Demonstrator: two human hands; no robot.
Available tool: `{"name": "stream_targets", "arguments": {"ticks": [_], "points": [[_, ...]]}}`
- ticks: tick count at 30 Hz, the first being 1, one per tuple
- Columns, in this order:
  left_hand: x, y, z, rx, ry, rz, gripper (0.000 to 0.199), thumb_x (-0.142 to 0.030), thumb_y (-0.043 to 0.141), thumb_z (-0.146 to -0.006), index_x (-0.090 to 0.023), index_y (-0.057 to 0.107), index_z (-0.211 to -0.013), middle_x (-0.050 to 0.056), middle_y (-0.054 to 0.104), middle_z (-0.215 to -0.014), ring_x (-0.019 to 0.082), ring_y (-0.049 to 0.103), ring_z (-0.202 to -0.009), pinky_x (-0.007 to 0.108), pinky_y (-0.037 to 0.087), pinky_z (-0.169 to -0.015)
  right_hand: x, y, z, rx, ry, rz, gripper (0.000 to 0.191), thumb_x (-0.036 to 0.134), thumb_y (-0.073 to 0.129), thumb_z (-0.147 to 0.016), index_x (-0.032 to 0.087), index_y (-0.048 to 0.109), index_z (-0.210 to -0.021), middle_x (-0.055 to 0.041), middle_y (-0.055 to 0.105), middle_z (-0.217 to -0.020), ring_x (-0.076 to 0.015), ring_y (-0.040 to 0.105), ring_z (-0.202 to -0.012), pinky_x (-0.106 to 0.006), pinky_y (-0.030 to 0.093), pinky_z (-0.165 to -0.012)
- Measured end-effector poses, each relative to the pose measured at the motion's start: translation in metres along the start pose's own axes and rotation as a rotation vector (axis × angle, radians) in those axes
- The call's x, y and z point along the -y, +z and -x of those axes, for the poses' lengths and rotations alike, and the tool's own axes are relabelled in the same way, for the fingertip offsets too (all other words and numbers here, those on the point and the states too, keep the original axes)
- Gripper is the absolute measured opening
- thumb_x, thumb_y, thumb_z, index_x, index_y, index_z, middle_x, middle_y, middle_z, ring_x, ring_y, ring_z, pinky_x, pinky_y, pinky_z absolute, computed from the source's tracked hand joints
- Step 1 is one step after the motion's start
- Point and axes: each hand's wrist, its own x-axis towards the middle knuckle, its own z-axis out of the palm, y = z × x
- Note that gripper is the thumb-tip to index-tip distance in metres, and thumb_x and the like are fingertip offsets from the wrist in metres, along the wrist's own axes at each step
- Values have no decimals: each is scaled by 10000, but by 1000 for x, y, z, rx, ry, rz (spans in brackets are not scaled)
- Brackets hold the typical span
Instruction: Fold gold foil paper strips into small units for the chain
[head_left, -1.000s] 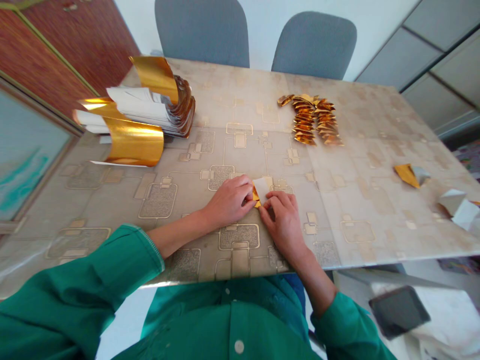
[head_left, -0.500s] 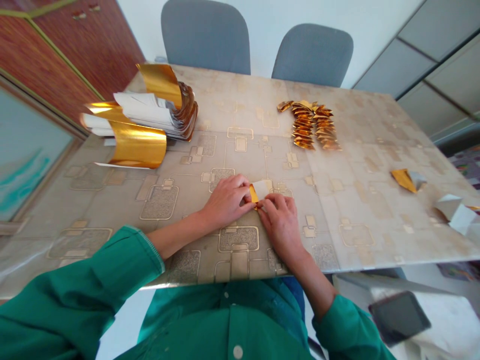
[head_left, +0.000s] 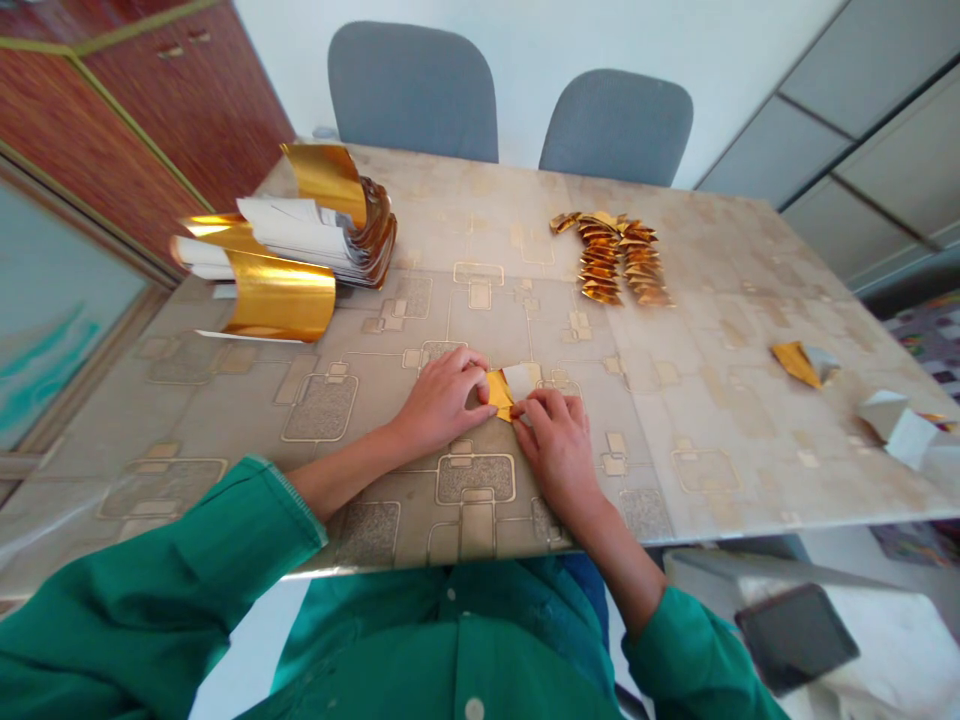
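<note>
A small piece of gold foil paper [head_left: 500, 392], partly folded with its white back turned up at the right, lies on the table near its front edge. My left hand [head_left: 448, 397] pinches the left side of this paper between thumb and fingers. From the right, my right hand [head_left: 556, 440] presses and grips the lower right part, its fingertips covering that corner. Both hands rest low against the tabletop, close together. Beyond them stand two rows of folded gold paper pieces [head_left: 600, 262], packed tightly one behind another.
A thick stack of gold and white paper sheets [head_left: 300, 235] curls up at the far left. On the right lie a folded gold piece [head_left: 799, 362] and a white-sided piece [head_left: 904, 430]. Two grey chairs [head_left: 412, 90] stand behind the patterned table [head_left: 420, 480].
My left hand has shifted slightly left, away from my right hand. More of the gold face now shows between them. The whole view has tilted a little.
</note>
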Motion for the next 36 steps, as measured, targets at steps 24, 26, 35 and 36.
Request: {"name": "stream_targets", "arguments": {"ticks": [24,26,35,36], "points": [[-1,2,28,-26,628,-520,299,-206,432,-1028,-162,596,-1274,66,675,-1184,230,569,-1106,467,365,-1069,-5,5,-2,-13,2,-14,93,258,545,-951,201,600,-998,-94,632,-1084,-276,497,-1008,-401,417,-843],[-1,0,28,-7,619,-538,304,-208,442,-1024,-180,586,-1289,58,673,-1191,233,562,-1129,483,334,-1091,-6,6,-2,-17,0,-24,85,244,541,-948,200,596,-996,-93,632,-1083,-274,499,-1011,-401,416,-855],[1,-4,27,74,604,-574,383,-189,509,-979,-202,539,-1360,47,665,-1215,255,553,-1147,509,273,-1130,-7,6,-1,-24,2,-46,107,214,520,-940,199,585,-1023,-93,625,-1091,-275,501,-1035,-400,414,-869],[3,-5,27,89,609,-566,400,-188,517,-976,-216,528,-1375,44,655,-1250,255,545,-1168,515,261,-1138,-7,6,-1,-20,4,-48,105,214,521,-938,197,586,-1019,-92,626,-1089,-274,501,-1032,-400,415,-871]]}}
